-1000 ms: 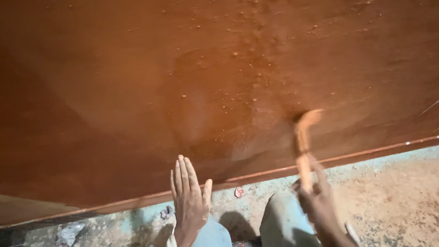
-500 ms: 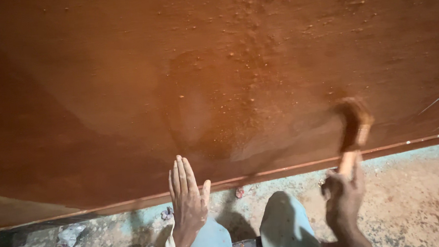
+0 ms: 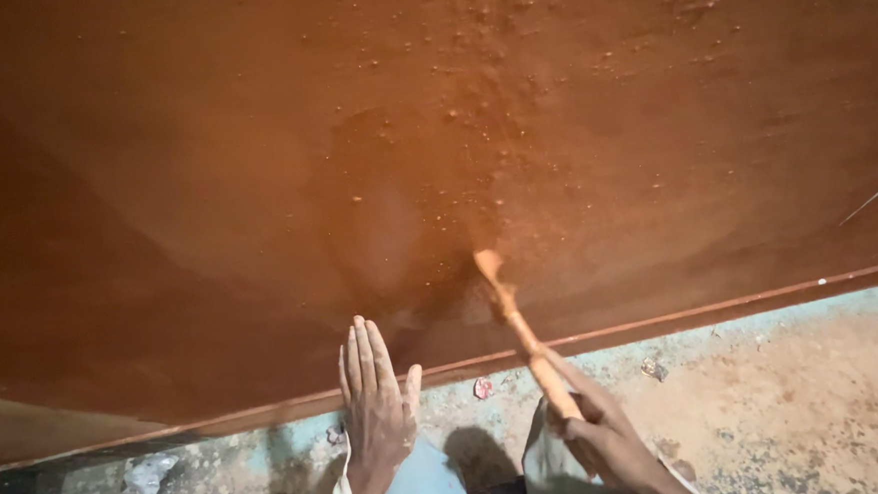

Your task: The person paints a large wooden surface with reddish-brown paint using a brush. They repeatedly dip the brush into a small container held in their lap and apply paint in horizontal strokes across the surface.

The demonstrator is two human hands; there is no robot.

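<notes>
Wide brown board (image 3: pixel 256 186) open to either side; left hand (image 3: pixel 375 411) and brush (image 3: pixel 518 323) block its lower middle edge.

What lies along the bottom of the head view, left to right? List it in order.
Crumpled pale scrap on the floor → left hand flat against the board's lower edge → small reddish scrap → right hand gripping the brush handle → small debris bit → bare sandy floor.

The brush (image 3: pixel 511 313) is slim, its handle smeared orange-brown; it slants up and to the left, its tip touching the large reddish-brown panel (image 3: pixel 256 186); that panel looks glossy, speckled with small bumps, filling most of the view.
</notes>
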